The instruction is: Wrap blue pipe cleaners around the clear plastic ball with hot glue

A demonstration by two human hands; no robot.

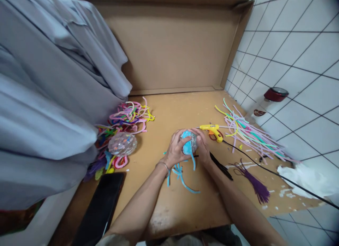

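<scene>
Between both hands is a greyish ball (194,144) with rows of light-blue pipe cleaner (187,142) laid across its front, one end hanging down. My left hand (174,147) is wrapped round the ball's left side, its thumb pressed on the blue rows. Closed on the right side is my right hand (203,148), its fingers curled over the top. Loose blue pipe cleaners (180,173) lie on the table below the hands. A yellow glue gun (212,128) rests just beyond my right hand. Black pipe cleaners (221,166) lie partly hidden behind my right forearm.
On the left are a tangle of coloured pipe cleaners (129,113), a clear faceted bowl (122,144) and a black phone (102,207). To the right lie straight pipe cleaners (254,136), a purple bundle (254,184), white tissue (304,179), a power cord (265,169) and a red-lidded jar (275,94).
</scene>
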